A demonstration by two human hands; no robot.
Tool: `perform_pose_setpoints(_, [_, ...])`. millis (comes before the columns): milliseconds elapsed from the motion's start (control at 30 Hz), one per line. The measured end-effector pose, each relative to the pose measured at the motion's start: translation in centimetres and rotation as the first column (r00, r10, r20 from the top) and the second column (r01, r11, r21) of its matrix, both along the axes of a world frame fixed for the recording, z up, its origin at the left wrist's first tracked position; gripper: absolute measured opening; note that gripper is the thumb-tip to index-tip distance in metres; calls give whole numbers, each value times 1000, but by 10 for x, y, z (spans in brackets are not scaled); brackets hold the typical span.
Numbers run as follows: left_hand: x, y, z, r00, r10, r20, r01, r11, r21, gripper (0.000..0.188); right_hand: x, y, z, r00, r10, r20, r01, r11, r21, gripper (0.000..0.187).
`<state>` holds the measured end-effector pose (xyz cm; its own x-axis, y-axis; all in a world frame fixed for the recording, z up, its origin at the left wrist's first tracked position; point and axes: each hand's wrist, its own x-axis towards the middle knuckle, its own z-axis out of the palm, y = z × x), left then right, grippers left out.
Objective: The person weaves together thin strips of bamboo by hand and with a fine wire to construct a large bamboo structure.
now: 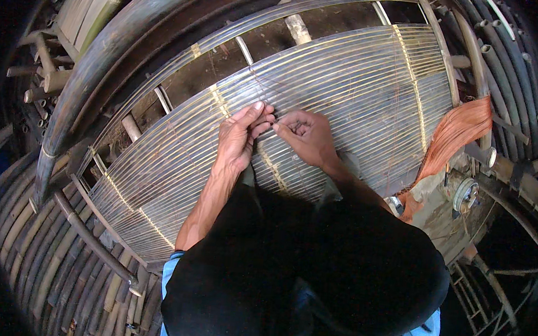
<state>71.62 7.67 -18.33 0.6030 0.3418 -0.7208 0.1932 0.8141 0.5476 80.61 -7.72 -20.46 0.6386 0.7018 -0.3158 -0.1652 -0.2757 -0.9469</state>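
A slatted panel [348,80] of thin parallel strips, set in a frame, spreads in front of me. Pale yellow bands of binding cross the strips. Above the panel's middle, beside one of these bands, my left hand [240,135] is closed with the thumb pressed to the bent fingers. My right hand [311,137] pinches thumb and forefinger together just to its right, the fingertips almost meeting the left ones. Whatever lies between the fingers is too fine to make out. Thin reddish threads run across parts of the panel.
An orange-brown bundle of strands [462,133] hangs over the panel's right end. Near it sits a round tin [465,195]. Bamboo poles [59,272] lie stacked at the lower left, with dark poles [508,78] at the upper right. A thick curved pole [96,65] arches along the upper left.
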Motion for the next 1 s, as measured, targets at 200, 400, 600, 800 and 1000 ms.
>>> perform_pose_setpoints(200, [-3, 4, -3, 1000, 11, 4, -11, 1000, -4, 24, -1, 0, 7, 997, 57, 41, -54, 996, -72, 8])
perform_pose_setpoints(400, [-3, 7, -6, 999, -35, 14, 35, 999, -5, 21, -5, -3, -2, 999, 42, -10, -43, 997, -63, 7])
perform_pose_setpoints(600, [-11, 11, -13, 996, -78, 31, 77, 996, 53, 17, -1, 2, 12, 993, 118, 21, -114, 985, -128, 9])
perform_pose_setpoints(800, [-8, 15, -1, 948, -319, -18, 317, 933, 170, 16, 28, 10, 17, 987, 64, 149, -64, 998, -5, 24])
perform_pose_setpoints(1000, [-9, 16, 0, 942, -337, 1, 329, 920, 213, 14, 31, 20, 24, 968, 168, 187, -174, 985, 11, 26])
